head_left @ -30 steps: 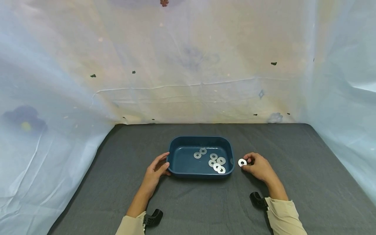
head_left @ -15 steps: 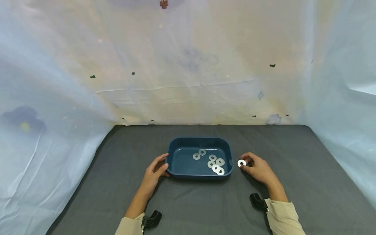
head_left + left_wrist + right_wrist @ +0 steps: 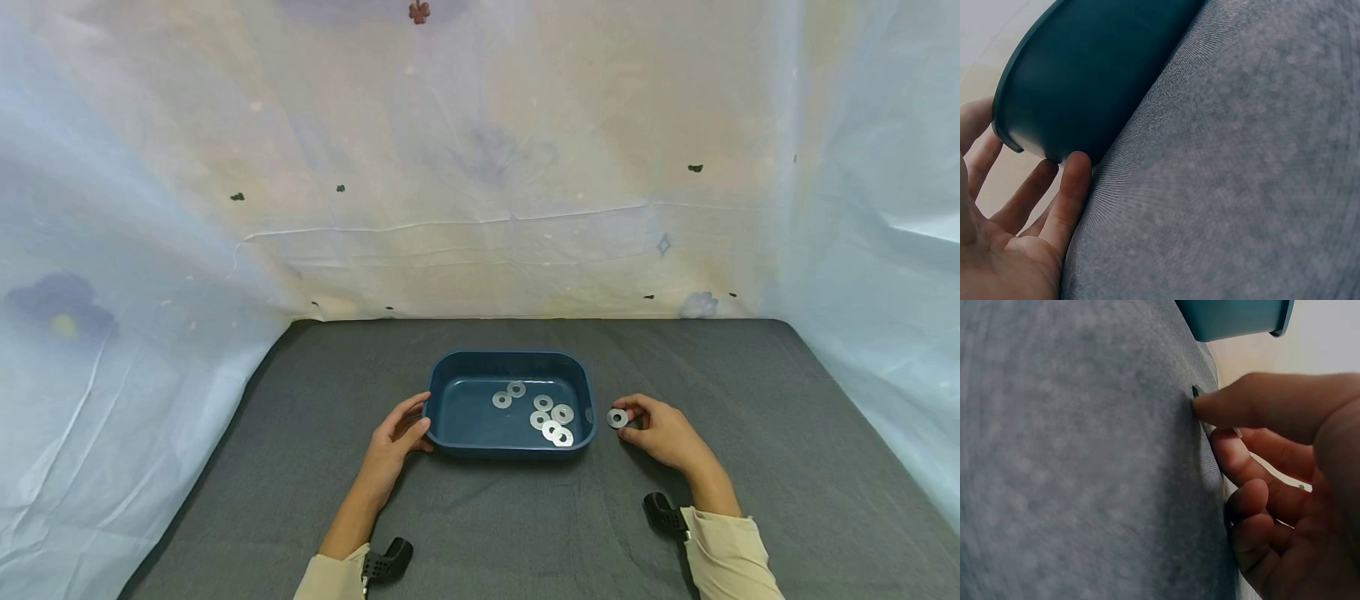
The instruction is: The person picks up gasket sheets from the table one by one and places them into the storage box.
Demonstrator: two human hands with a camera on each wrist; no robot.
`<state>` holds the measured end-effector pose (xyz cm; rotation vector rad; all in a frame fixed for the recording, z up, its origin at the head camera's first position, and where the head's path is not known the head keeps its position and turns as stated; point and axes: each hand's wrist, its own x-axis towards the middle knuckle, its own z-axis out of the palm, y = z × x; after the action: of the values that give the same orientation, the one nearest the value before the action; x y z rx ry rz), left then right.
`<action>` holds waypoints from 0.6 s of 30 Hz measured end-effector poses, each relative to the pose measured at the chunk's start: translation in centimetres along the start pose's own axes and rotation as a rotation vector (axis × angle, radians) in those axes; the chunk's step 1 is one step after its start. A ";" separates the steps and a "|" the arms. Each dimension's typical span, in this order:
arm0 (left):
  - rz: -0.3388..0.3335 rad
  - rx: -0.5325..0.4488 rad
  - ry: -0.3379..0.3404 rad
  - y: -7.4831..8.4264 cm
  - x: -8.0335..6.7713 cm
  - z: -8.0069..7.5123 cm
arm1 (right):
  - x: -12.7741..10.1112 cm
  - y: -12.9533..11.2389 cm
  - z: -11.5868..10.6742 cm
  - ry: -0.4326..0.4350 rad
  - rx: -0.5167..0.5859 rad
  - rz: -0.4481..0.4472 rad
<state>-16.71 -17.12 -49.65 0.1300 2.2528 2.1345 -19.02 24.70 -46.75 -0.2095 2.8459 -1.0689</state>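
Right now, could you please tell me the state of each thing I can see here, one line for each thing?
Blue tray: upright on the cloth, open, holding washers.
Washers in the tray: seven, lying flat, some overlapping.
Single washer: outside the tray, to its right, pinched at the fingertips.
Left hand: resting against the tray's left end, fingers relaxed.
Right hand: fingers curled, pinching the single washer.
Grey cloth: spread flat over the table.
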 end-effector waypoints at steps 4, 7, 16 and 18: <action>-0.006 0.002 -0.003 0.1 -0.1 0.0 | -0.1 -0.1 0.0 -0.007 -0.003 -0.002; -0.011 0.002 -0.006 0.1 -0.1 -0.1 | 0.0 -0.1 0.0 -0.009 -0.006 -0.005; -0.008 -0.013 -0.004 0.1 0.1 0.0 | 0.0 0.0 -0.1 -0.009 -0.017 0.010; -0.005 -0.008 -0.006 0.1 0.0 0.0 | -0.1 0.0 -0.1 -0.012 -0.016 0.013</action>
<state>-16.75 -17.15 -49.58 0.1301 2.2391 2.1372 -18.97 24.80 -46.63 -0.1977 2.8419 -1.0392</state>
